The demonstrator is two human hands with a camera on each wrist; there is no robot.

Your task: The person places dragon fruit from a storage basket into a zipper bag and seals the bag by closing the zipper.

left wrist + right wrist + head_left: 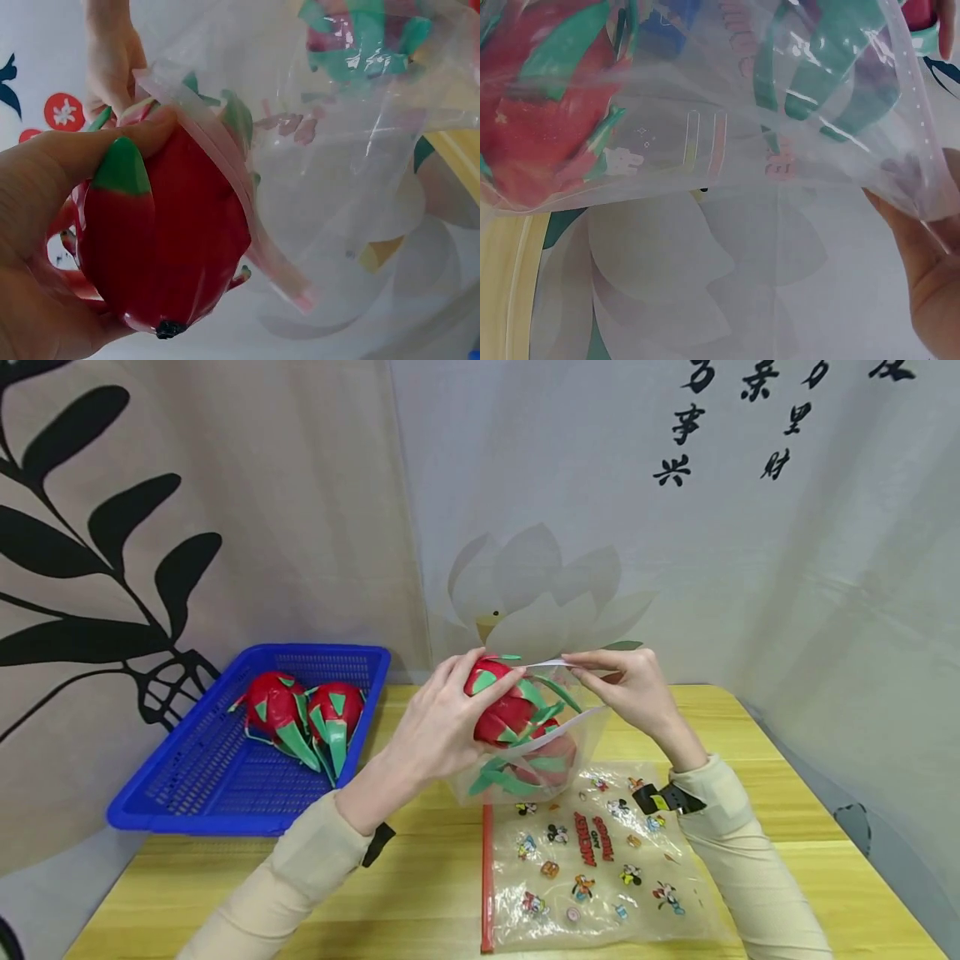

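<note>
My left hand [438,722] grips a red dragon fruit [501,718] with green leaf tips, fingers and thumb spread round its sides. In the left wrist view this dragon fruit [169,232] overlaps the pale zip strip at the mouth of a clear zip bag [330,180]. Another dragon fruit [551,112] lies low inside the bag, seen through the plastic. At the far side of the mouth, my right hand [628,687] pinches the bag's rim between thumb and fingers, and the mouth gapes. The bag is held up above the table.
A blue basket [322,652] at the left holds two more dragon fruits [276,708]. Below the hands, a flat clear bag [600,893] with cartoon prints and a red zip edge lies on the wooden table [420,893]. A printed curtain [315,527] hangs behind.
</note>
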